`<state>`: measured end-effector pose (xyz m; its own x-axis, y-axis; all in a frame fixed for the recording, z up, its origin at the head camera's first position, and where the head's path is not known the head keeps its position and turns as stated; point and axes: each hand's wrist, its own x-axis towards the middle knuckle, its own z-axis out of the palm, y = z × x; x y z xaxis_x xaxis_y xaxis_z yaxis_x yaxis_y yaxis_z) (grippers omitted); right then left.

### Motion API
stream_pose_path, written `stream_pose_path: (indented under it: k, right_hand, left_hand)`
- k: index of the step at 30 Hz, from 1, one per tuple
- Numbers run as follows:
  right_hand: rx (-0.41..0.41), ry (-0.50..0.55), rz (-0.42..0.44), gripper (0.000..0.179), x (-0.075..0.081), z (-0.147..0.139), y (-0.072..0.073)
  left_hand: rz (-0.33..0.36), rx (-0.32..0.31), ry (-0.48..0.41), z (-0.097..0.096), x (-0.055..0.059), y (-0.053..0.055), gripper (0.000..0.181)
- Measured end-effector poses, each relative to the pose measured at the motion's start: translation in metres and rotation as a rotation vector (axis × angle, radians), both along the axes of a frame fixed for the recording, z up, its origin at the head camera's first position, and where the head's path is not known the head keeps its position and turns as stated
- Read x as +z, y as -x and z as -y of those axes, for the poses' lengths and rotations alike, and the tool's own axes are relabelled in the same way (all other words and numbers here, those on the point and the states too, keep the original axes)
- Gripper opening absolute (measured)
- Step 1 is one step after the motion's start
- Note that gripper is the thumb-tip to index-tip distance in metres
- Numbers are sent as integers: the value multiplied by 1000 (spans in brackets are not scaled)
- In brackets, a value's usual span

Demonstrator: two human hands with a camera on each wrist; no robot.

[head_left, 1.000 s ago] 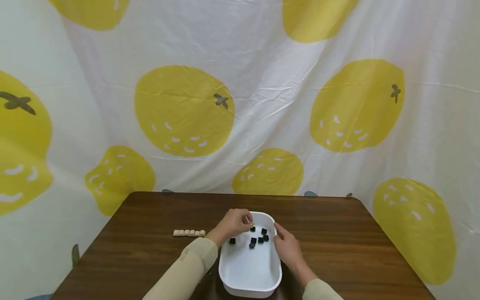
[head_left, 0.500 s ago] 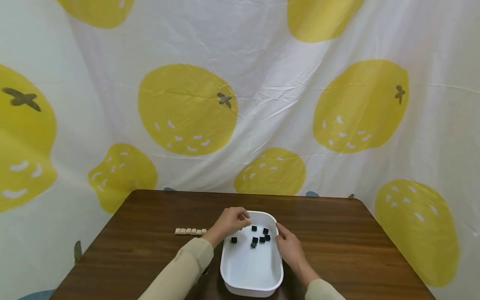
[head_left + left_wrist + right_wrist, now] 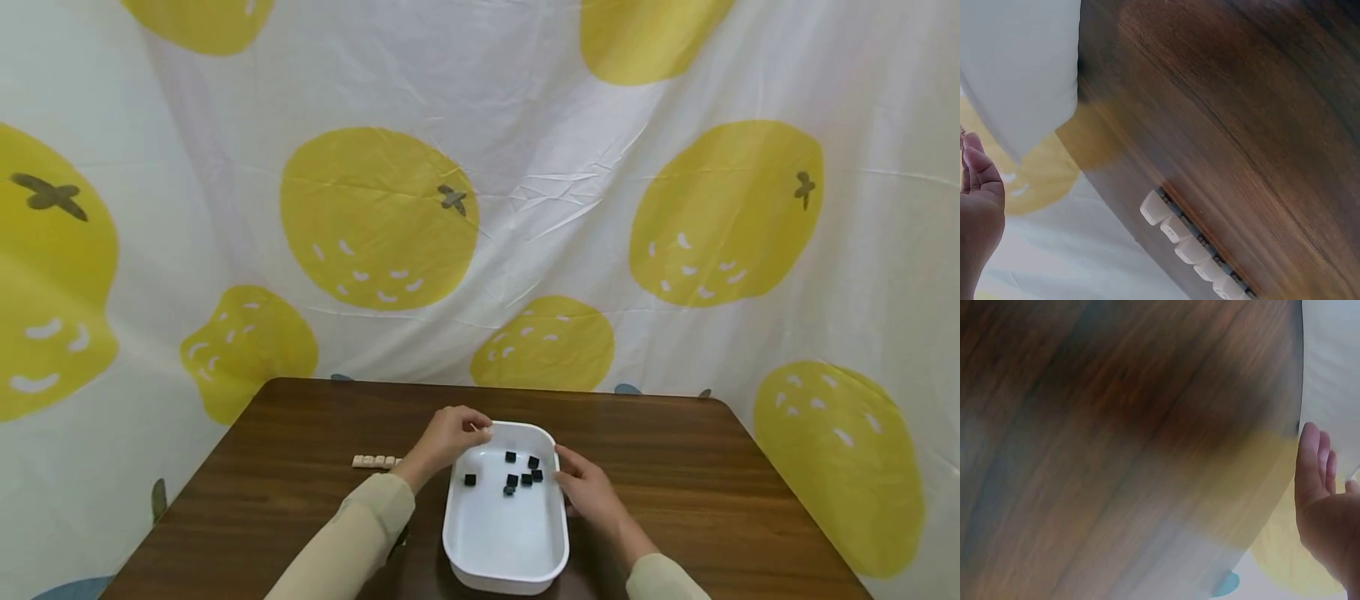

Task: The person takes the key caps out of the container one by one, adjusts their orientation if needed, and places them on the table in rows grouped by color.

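My left hand (image 3: pixel 450 435) is over the far left corner of the white tray (image 3: pixel 506 554). Its thumb and finger pinch a small pale keycap, whose edge just shows at the left wrist view's border. At the tray's right wall is my right hand (image 3: pixel 596 493), thumb at the rim and fingers along the outside, holding it. Several small black pieces (image 3: pixel 512 480), which look like keycaps, lie scattered on the tray's floor. A row of pale keycaps (image 3: pixel 1192 251) with dark undersides stands on the table; my left forearm partly hides it in the head view.
The dark wooden table (image 3: pixel 697 483) extends around the tray on both sides. Behind its far edge hangs a white cloth (image 3: pixel 540 208) printed with yellow lemons. A small dark object (image 3: pixel 399 542) is partly hidden beside my left sleeve.
My left hand has lifted back and left, from above the black pieces to the tray's far left rim, with the keycap still pinched. The right hand stays at the tray's right side.
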<state>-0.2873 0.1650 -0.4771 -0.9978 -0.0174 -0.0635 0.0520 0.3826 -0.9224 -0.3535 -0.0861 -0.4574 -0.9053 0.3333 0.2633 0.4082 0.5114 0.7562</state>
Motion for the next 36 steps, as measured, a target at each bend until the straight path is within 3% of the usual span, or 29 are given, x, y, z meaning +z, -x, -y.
stream_pose_path:
  k: [5,9,15,21,32,36]
  right_hand:
    - [37,19,50,51,1,-5,4]
    - [54,44,73,52,2,-6,5]
    - [61,55,97,55,2,-8,7]
    - [56,67,89,56,0,-8,8]
    - [59,66,103,55,0,-9,9]
    - [66,66,103,55,2,-8,8]
  left_hand:
    - [-26,9,-52,12,1,1,19]
    - [13,29,-77,25,4,-2,27]
    - [34,126,-102,48,6,-4,25]
    - [41,225,-95,81,6,-4,24]
    - [57,303,-60,147,-4,-11,25]
    - [53,325,-10,170,-10,-15,26]
